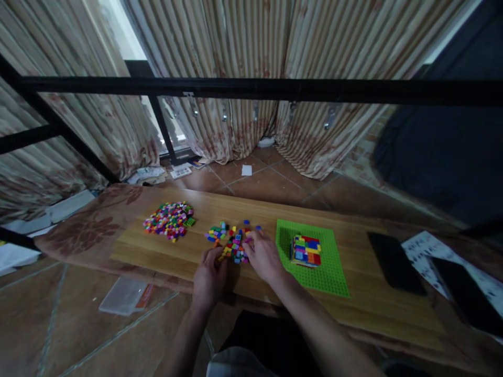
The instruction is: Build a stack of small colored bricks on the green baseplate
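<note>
My right hand (264, 253) reaches into a loose heap of small toy bricks (236, 252) of mixed colours. Its fingers are drawn together at the heap's right side, with a purple toy brick (247, 240) at the fingertips. At the near left edge of the same heap is my left hand (209, 276), its fingers curled and thumb close to the index finger; whatever is between them is hidden. To the right, a multicoloured block of joined bricks (306, 251) stands on a bright green studded baseplate (332, 272).
A larger brick pile (168, 220) lies on the left of the wooden board (149, 262). Black flat objects (395, 262) and a printed sheet (420, 246) lie at the right. A clear plastic lid or tray (122, 296) is on the floor. A black rail (251, 89) crosses beyond.
</note>
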Tool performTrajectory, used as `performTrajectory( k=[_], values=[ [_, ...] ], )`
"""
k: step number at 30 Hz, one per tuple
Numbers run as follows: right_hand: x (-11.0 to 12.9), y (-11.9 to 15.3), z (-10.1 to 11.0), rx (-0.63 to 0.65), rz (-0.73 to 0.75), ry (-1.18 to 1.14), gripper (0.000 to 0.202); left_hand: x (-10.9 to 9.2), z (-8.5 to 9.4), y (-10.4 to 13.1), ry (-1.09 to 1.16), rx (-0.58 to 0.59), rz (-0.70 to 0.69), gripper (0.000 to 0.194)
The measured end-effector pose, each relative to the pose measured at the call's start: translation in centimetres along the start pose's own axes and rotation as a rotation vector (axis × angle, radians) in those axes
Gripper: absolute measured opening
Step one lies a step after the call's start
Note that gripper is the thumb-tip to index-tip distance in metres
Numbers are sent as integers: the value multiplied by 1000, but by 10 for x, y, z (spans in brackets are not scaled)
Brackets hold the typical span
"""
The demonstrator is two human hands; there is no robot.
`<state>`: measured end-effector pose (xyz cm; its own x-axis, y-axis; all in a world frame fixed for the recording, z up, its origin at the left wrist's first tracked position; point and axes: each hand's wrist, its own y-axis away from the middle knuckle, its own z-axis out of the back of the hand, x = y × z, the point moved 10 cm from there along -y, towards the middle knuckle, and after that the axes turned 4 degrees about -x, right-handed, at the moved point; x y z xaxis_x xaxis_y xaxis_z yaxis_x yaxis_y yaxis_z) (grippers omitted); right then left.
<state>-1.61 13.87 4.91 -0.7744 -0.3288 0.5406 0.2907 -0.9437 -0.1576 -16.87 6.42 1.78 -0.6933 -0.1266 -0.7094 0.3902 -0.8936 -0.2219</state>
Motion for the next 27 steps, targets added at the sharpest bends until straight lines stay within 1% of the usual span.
performTrajectory(
  k=[2, 3, 4, 5, 6, 8, 10, 12, 13, 15, 20, 23, 25, 27],
  values=[
    [-1, 24, 23, -105, 20, -222, 8, -8, 11, 6, 70, -60, 15, 30],
    [-5, 38, 31, -126, 10, -310, 7, -14, 14, 11, 111, -79, 32, 32],
    [-10, 52, 38, -141, -8, -379, 8, -21, 14, 16, 160, -68, 56, 34],
    [-16, 65, 43, -155, -21, -436, 10, -30, 7, 23, 232, -12, 89, 36],
    [-22, 78, 48, -172, -36, -468, 14, -41, -4, 31, 326, 78, 122, 36],
    [-38, 99, 58, -239, -85, -490, 21, -68, -33, 50, 544, 295, 189, 33],
    [-50, 114, 67, -299, -104, -485, 26, -92, -64, 71, 732, 506, 306, 29],
    [-58, 122, 74, -334, -85, -477, 24, -107, -83, 84, 857, 571, 416, 27],
    [-61, 125, 77, -340, -70, -474, 22, -112, -89, 87, 892, 582, 450, 26],
    [-67, 128, 81, -326, -54, -474, 20, -119, -97, 88, 904, 597, 461, 23],
    [-81, 133, 84, -191, -49, -491, 14, -125, -104, 82, 769, 603, 362, 14],
    [-88, 137, 88, -161, -44, -462, 16, -131, -111, 84, 717, 625, 288, 14],
    [-93, 138, 93, -173, -45, -447, 15, -134, -115, 85, 713, 621, 255, 15],
    [-106, 137, 104, -261, -97, -442, 12, -135, -118, 86, 715, 611, 247, 18]
  ],
)
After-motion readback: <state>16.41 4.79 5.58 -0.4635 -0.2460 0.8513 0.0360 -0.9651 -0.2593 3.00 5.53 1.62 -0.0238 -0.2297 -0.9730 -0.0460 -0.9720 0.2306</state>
